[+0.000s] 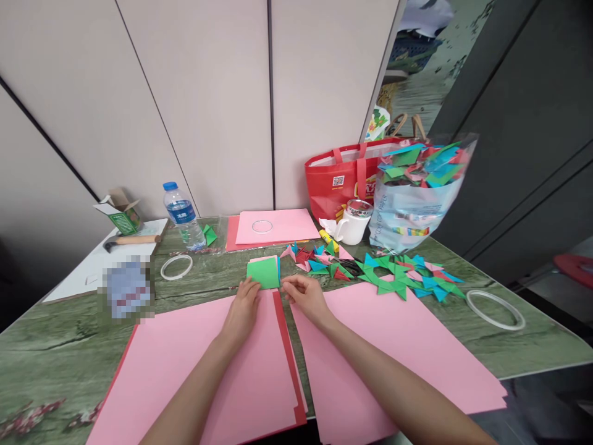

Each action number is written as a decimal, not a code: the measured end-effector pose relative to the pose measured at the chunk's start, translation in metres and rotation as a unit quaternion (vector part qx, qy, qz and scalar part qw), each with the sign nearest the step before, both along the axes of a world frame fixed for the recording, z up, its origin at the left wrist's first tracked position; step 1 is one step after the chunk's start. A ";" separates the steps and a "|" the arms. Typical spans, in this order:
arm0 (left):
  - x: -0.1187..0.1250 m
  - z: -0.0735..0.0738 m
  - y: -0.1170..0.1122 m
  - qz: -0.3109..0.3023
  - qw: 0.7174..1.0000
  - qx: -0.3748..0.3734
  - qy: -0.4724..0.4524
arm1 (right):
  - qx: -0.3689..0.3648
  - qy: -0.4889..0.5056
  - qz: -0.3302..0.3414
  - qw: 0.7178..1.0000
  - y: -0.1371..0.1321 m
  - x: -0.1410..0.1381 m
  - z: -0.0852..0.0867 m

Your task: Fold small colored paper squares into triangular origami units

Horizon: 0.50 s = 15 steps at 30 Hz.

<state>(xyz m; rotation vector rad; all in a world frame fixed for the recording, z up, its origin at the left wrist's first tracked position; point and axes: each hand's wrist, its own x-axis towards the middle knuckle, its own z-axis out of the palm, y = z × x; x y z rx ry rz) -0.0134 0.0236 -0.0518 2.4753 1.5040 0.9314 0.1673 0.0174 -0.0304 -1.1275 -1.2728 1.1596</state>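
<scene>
A small stack of square coloured paper (262, 273), green on top with pink and blue edges showing, lies on the table in front of me. My left hand (243, 304) rests at its near left corner, fingers stretched forward and touching the green sheet. Just right of the stack, my right hand (303, 298) has its fingers curled in a pinch; whatever is between the fingertips cannot be made out. Under my forearms lie two piles of large pink sheets, the left pile (180, 352) with red sheets showing at its edges and the right pile (393, 346).
Folded paper pieces (319, 259) and green star-shaped rings (393, 281) lie to the right. Behind stand a white mug (356, 224), a red bag (324, 188) and a plastic bag of folded paper (412, 204). Leftward are a water bottle (184, 216), a hammer (134, 240) and a white ring (176, 277).
</scene>
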 end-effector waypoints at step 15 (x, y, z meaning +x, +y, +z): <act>0.002 0.010 -0.003 0.012 0.993 0.003 -0.119 | 0.237 -0.443 0.089 0.860 -0.002 -0.005 -0.007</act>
